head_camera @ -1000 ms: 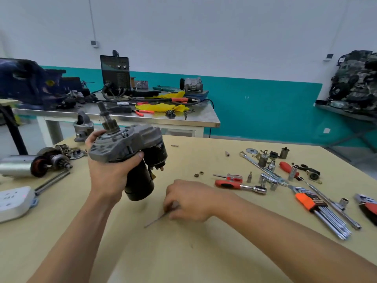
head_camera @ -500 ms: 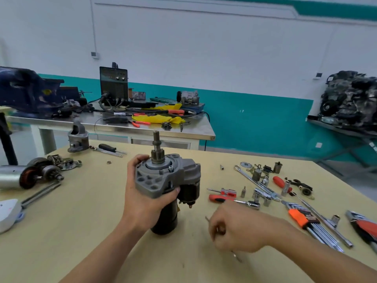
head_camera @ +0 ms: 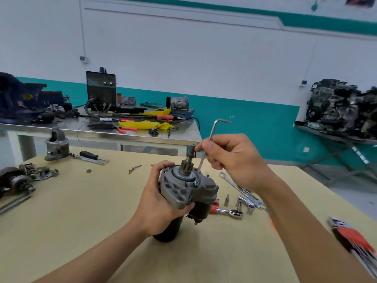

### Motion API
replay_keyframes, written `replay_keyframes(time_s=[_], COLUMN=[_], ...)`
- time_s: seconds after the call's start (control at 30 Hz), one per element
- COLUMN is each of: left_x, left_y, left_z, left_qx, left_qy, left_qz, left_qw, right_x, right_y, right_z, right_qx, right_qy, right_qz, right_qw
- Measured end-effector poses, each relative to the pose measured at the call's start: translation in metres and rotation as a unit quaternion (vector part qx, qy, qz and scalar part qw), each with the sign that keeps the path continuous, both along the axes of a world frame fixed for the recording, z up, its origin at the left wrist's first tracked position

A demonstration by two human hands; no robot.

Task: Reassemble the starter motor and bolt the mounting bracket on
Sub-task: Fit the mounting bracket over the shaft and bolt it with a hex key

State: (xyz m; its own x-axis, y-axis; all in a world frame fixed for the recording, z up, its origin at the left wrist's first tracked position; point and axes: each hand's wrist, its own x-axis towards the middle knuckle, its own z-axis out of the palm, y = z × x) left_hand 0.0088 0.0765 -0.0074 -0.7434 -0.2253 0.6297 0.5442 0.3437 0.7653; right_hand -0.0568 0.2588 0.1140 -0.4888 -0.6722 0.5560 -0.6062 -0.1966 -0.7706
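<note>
While the left hand (head_camera: 161, 209) is gripping the starter motor (head_camera: 189, 193) upright, its black end resting on the counter (head_camera: 91, 211), the right hand (head_camera: 232, 158) is pinching the long leg of a hex key (head_camera: 212, 135) between its fingers (head_camera: 206, 148). The key's tip is reaching down behind the flange, beside the pinion shaft (head_camera: 188, 160); whether it is sitting in a screw cannot be told. The key is leaning, so torque is likely to cam it out and round the socket. The motor is standing on a narrow base and could twist in the palm. Its bent end is swinging close to the shaft, limiting each turn. Bare counter is lying open to the left and front. A ratchet (head_camera: 230, 211) and loose sockets (head_camera: 226, 201) are crowding the right side under the forearm, ready to be swept toward the near edge.
</note>
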Motion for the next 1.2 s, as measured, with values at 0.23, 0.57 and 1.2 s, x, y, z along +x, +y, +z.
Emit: replay_keyframes(time_s=[0.23,0.57,1.2], left_x=[-0.002,0.001,0.001], left_y=[-0.004,-0.002,0.001], left_z=[-0.001,-0.001,-0.001], left_qx=[-0.042,-0.021,-0.009], left_qy=[0.0,-0.003,0.022], left_qz=[-0.005,-0.009,-0.014], left_qw=[0.999,1.0,1.0], right_x=[-0.014,-0.012,-0.011], right_y=[0.003,0.01,0.004], right_z=[-0.018,-0.024,-0.023], right_qx=[0.002,0.078,0.041], right_qy=[-0.008,0.054,0.072], right_qz=[-0.032,-0.037,-0.02], right_qw=[0.999,0.995,0.996])
